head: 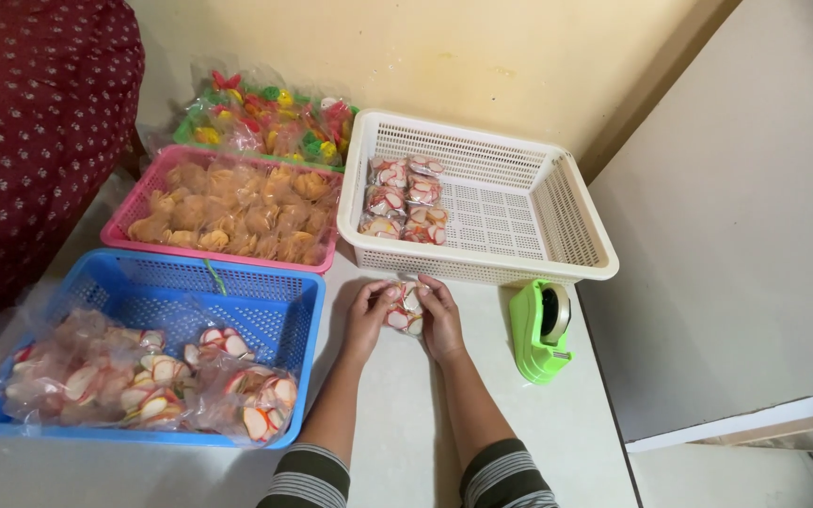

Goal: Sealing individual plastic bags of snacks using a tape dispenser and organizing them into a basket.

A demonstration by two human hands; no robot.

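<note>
Fingers of both hands pinched a small clear packet of red-rimmed white crackers (406, 308), the left hand (367, 318) on its left side, the right hand (441, 320) on its right. The packet sat on the pale tabletop (397, 423), just in front of the white plastic basket (482, 202), its long axis running away from the person. Crinkled film, round flat chips. Like packets (404, 198) lay in that latticed basket. A green tape dispenser (541, 329) stood to the right; a blue basket (190, 301) to the left.
</note>
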